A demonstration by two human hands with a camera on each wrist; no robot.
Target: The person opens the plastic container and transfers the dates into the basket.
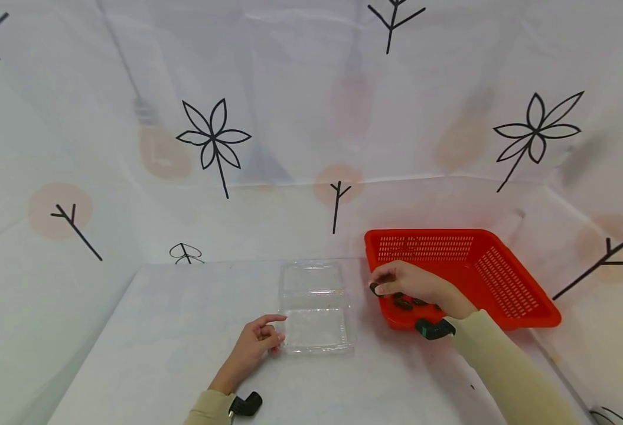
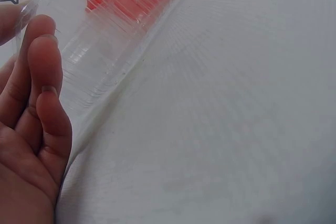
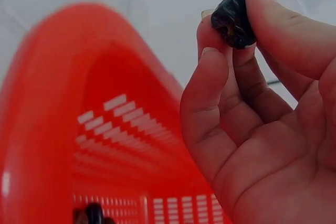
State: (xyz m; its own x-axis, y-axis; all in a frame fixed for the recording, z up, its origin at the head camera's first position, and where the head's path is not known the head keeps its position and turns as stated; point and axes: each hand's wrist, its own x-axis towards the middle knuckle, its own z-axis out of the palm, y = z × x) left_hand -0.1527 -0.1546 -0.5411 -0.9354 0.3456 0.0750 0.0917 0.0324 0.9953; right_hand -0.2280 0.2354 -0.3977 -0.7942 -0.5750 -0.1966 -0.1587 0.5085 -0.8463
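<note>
Between thumb and fingertips my right hand [image 1: 412, 282] pinches a small dark, shiny, wrinkled piece that looks like a date [image 3: 233, 20]. The hand is over the left rim of the red plastic basket [image 1: 428, 233], and several similar dark pieces [image 1: 403, 303] lie inside, partly hidden beneath it. A clear hinged plastic box [image 1: 316, 348] lies opened flat on the table, its lid [image 1: 311, 277] folded back. At the box's left edge is my left hand [image 1: 253, 347], index finger stretched to the rim and the others loosely bent.
White patterned cloth [image 1: 268, 224] hangs behind and at the sides of the white-covered table [image 1: 173, 348]. A black wrist device [image 1: 434, 329] sits by the right sleeve, another [image 1: 246, 404] by the left. The basket's walls are perforated and slanted.
</note>
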